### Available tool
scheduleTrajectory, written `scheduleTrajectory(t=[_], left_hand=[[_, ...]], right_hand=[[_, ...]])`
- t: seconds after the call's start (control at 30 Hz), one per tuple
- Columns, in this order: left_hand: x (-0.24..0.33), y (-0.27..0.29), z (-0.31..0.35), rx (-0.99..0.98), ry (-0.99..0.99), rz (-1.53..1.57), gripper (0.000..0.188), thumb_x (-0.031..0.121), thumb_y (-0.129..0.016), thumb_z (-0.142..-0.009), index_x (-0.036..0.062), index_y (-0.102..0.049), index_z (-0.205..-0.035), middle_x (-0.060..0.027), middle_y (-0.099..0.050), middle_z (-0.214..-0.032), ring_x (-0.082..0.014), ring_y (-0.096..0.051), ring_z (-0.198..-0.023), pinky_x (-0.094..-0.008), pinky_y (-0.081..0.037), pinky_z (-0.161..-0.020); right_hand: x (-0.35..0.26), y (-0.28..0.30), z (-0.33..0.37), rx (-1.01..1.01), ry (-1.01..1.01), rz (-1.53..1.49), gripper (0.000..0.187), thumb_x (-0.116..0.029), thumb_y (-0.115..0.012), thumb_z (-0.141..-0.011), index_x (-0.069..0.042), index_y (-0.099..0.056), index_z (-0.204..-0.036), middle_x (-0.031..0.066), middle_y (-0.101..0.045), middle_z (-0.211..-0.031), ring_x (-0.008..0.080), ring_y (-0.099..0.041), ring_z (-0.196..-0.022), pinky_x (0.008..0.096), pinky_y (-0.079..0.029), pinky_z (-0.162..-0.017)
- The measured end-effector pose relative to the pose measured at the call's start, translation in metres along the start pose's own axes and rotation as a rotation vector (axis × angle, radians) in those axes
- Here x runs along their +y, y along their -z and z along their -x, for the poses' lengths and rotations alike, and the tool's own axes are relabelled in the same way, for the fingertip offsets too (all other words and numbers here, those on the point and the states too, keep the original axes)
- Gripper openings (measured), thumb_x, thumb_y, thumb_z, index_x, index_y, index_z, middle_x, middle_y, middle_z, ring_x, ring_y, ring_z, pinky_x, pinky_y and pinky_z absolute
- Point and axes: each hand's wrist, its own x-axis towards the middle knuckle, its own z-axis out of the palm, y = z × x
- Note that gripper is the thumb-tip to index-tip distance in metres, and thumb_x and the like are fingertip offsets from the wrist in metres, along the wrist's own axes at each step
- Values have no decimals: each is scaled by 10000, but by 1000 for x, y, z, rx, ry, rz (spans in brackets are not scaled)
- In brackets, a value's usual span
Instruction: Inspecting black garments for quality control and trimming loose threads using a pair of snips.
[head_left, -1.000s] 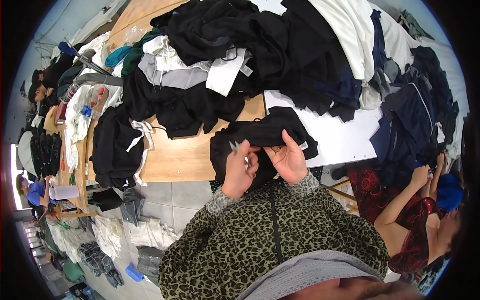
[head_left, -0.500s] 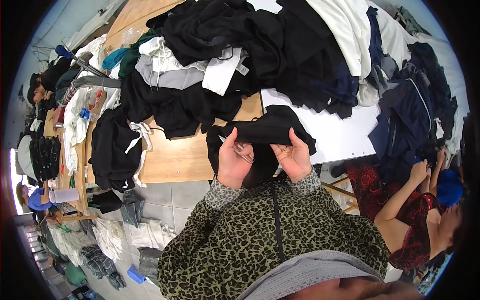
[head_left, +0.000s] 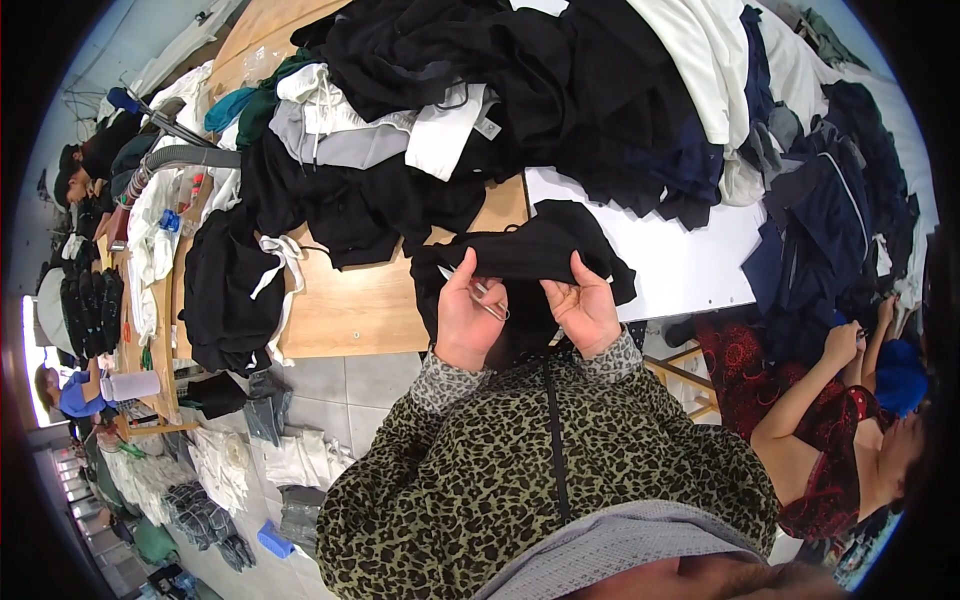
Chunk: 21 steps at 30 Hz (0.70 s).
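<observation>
A black garment (head_left: 527, 257) is stretched between my two hands over the table's near edge, its upper part folded into a level band. My left hand (head_left: 467, 322) pinches the band's left end with the thumb on top. Small silver scissors (head_left: 489, 301) also sit in that hand, the blade tip poking out past the thumb and the handle loops by the palm. With thumb and fingers, my right hand (head_left: 583, 313) grips the band's right end. The rest of the cloth hangs below and spreads behind the hands; some fingertips are hidden under it.
A big heap of black clothes (head_left: 450, 60) covers the table's far side, with white and grey pieces (head_left: 345, 135) in it. Another black garment with white ties (head_left: 230, 295) lies left. Navy clothes (head_left: 810, 215) hang at right, where a person in dark red (head_left: 800, 430) works.
Both hands keep their hold on the black garment, and the right hand has shifted slightly left. The view has tilted a little.
</observation>
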Motion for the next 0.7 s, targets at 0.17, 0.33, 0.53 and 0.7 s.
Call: scheduleTrajectory(t=[0.17, 0.33, 0.53, 0.7], left_hand=[[0, 6, -3, -14, 11, -22, 147, 197, -545, -926, 59, -588, -898, -16, -612, -822, -83, -452, -615, -171, -294, -414], [-4, -2, 2, 10, 7, -116, 146, 206, -558, -921, 67, -594, -951, -17, -631, -878, -86, -525, -698, -176, -300, -420], [-15, -5, 8, 63, -77, -440, 147, 188, -609, -890, 47, -588, -925, -39, -633, -890, -121, -601, -779, -190, -341, -441], [-20, -2, 8, 31, -175, -544, 129, 145, -608, -883, 34, -581, -943, -37, -625, -863, -129, -607, -791, -194, -345, -438]], right_hand=[[0, 3, -2, -4, -27, -21, 251, -192, -496, -948, 12, -551, -1085, 130, -619, -1088, 250, -619, -997, 382, -535, -865], [0, 5, -3, -23, -24, -21, 247, -199, -506, -945, 4, -554, -1077, 121, -623, -1069, 244, -616, -1001, 369, -537, -864], [10, -25, 12, 33, 121, 298, 201, -137, -550, -915, 3, -578, -1057, 96, -633, -1025, 212, -619, -921, 349, -518, -875], [7, -14, 11, 21, 133, 507, 156, -66, -575, -879, -7, -605, -1020, 92, -635, -1009, 182, -611, -912, 327, -492, -870]])
